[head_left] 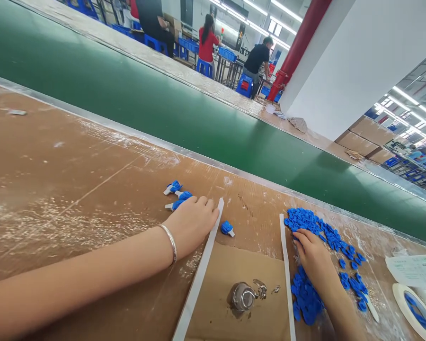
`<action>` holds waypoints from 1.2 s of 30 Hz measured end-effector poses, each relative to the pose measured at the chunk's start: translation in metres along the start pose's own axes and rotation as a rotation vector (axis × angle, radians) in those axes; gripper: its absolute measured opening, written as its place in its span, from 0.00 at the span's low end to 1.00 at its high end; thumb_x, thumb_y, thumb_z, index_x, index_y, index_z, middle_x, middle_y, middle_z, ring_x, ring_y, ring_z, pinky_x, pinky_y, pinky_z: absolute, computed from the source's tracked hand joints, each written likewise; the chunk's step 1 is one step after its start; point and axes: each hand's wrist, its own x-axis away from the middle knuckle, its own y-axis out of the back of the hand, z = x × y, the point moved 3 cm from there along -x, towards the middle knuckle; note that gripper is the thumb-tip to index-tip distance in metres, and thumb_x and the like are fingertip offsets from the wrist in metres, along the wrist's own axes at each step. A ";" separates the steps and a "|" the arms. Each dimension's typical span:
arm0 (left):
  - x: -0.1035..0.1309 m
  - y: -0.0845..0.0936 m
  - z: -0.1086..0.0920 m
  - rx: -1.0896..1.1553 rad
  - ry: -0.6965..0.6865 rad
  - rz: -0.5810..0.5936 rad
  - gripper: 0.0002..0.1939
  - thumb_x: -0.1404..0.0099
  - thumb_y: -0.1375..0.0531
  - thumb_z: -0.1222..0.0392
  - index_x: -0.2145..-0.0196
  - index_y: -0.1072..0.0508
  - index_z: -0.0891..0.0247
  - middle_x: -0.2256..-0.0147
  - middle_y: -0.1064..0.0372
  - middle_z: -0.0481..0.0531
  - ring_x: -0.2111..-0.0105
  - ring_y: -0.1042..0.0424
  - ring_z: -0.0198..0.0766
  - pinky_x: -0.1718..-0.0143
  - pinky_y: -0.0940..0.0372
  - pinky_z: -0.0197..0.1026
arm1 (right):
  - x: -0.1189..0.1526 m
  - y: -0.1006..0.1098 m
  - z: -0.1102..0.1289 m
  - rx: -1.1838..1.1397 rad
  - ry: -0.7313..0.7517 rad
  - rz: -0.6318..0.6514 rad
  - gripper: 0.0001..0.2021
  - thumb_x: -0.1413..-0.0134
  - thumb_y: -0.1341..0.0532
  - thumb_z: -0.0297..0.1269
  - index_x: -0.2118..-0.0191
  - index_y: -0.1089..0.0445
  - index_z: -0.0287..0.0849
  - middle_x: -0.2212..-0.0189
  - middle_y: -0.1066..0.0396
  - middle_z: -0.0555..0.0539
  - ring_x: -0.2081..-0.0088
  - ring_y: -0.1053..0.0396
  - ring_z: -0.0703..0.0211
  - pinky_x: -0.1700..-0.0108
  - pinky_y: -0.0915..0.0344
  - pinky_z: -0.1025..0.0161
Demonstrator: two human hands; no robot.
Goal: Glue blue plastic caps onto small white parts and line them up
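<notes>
My left hand (195, 220) rests over the board beside a long white strip (202, 270). Its fingers are curled down and held together, and whatever is beneath them is hidden. Just left of it lie several small blue pieces with white tabs (173, 187). One more blue piece with a white tab (227, 228) sits alone right of the strip. My right hand (312, 253) reaches to the edge of a heap of small blue curled pieces (307, 220). Thumb and forefinger are pinched together there, with a bit of blue at the tips.
Between two white strips lies cardboard (255, 265) with a small clear cup (243, 297) on it. More blue pieces (307, 300), a tape roll (413, 310) and a paper sheet (415, 270) are at right. Beyond runs a green conveyor belt (199, 118); people sit farther back.
</notes>
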 end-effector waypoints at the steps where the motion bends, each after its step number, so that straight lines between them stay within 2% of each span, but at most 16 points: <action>1: -0.001 0.005 -0.004 0.004 -0.031 -0.016 0.11 0.44 0.46 0.75 0.66 0.29 0.67 0.67 0.31 0.61 0.64 0.31 0.49 0.65 0.38 0.46 | 0.001 -0.001 0.000 0.005 0.000 -0.002 0.19 0.34 0.55 0.33 0.58 0.27 0.34 0.57 0.28 0.34 0.58 0.29 0.43 0.57 0.29 0.46; 4: -0.004 0.015 -0.017 0.050 -0.173 -0.031 0.14 0.43 0.45 0.74 0.59 0.30 0.66 0.59 0.32 0.61 0.62 0.32 0.50 0.64 0.39 0.46 | 0.004 -0.001 0.000 0.016 0.002 -0.004 0.19 0.33 0.55 0.34 0.57 0.27 0.33 0.57 0.29 0.34 0.59 0.28 0.44 0.59 0.28 0.48; 7: -0.004 0.012 -0.027 0.136 -0.327 -0.045 0.17 0.40 0.43 0.71 0.53 0.32 0.64 0.55 0.33 0.58 0.58 0.33 0.49 0.60 0.39 0.46 | 0.006 0.000 0.000 0.015 0.005 0.005 0.20 0.33 0.56 0.32 0.57 0.27 0.33 0.56 0.30 0.34 0.59 0.28 0.46 0.61 0.28 0.50; 11: -0.003 -0.001 -0.030 0.191 -0.418 -0.041 0.14 0.40 0.42 0.72 0.56 0.30 0.65 0.57 0.33 0.58 0.59 0.34 0.47 0.61 0.39 0.45 | 0.004 0.003 -0.003 -0.002 -0.011 0.028 0.20 0.32 0.56 0.33 0.58 0.27 0.35 0.58 0.31 0.36 0.60 0.29 0.48 0.61 0.29 0.53; 19: -0.002 -0.001 -0.031 0.154 -0.427 0.005 0.16 0.44 0.43 0.75 0.57 0.30 0.67 0.57 0.33 0.58 0.60 0.34 0.47 0.63 0.38 0.44 | -0.003 0.009 -0.003 -0.023 -0.047 0.023 0.20 0.31 0.52 0.42 0.66 0.28 0.39 0.64 0.32 0.40 0.63 0.33 0.47 0.59 0.33 0.49; 23: -0.001 -0.001 -0.031 0.150 -0.409 -0.026 0.15 0.45 0.43 0.76 0.59 0.29 0.67 0.59 0.33 0.57 0.61 0.34 0.46 0.64 0.39 0.43 | -0.002 0.021 -0.003 -0.054 -0.057 -0.012 0.15 0.34 0.51 0.38 0.61 0.29 0.38 0.60 0.32 0.38 0.58 0.33 0.46 0.54 0.35 0.47; 26: -0.002 -0.001 -0.032 0.160 -0.421 -0.039 0.14 0.45 0.42 0.76 0.60 0.29 0.67 0.60 0.33 0.57 0.63 0.34 0.45 0.65 0.39 0.43 | 0.000 0.030 -0.001 -0.113 0.010 0.088 0.12 0.36 0.50 0.34 0.59 0.29 0.42 0.58 0.30 0.43 0.55 0.32 0.50 0.52 0.35 0.50; 30: -0.002 -0.001 -0.032 0.164 -0.430 -0.031 0.15 0.45 0.41 0.75 0.58 0.30 0.69 0.60 0.33 0.57 0.63 0.34 0.45 0.65 0.40 0.44 | 0.005 0.030 0.000 -0.145 0.056 0.217 0.11 0.38 0.50 0.32 0.60 0.29 0.44 0.58 0.28 0.46 0.57 0.30 0.53 0.55 0.31 0.55; 33: -0.003 -0.001 -0.031 0.174 -0.405 -0.038 0.16 0.42 0.42 0.75 0.56 0.31 0.69 0.59 0.33 0.56 0.63 0.35 0.45 0.64 0.40 0.43 | 0.007 0.022 0.002 -0.127 0.034 0.225 0.13 0.37 0.52 0.32 0.60 0.29 0.40 0.61 0.28 0.43 0.62 0.27 0.52 0.62 0.29 0.56; 36: -0.004 -0.001 -0.031 0.199 -0.388 -0.055 0.16 0.40 0.43 0.75 0.53 0.33 0.69 0.60 0.33 0.56 0.63 0.35 0.44 0.64 0.40 0.43 | 0.007 0.014 0.004 -0.096 0.000 0.205 0.15 0.35 0.53 0.33 0.55 0.30 0.36 0.61 0.28 0.40 0.66 0.27 0.49 0.68 0.29 0.54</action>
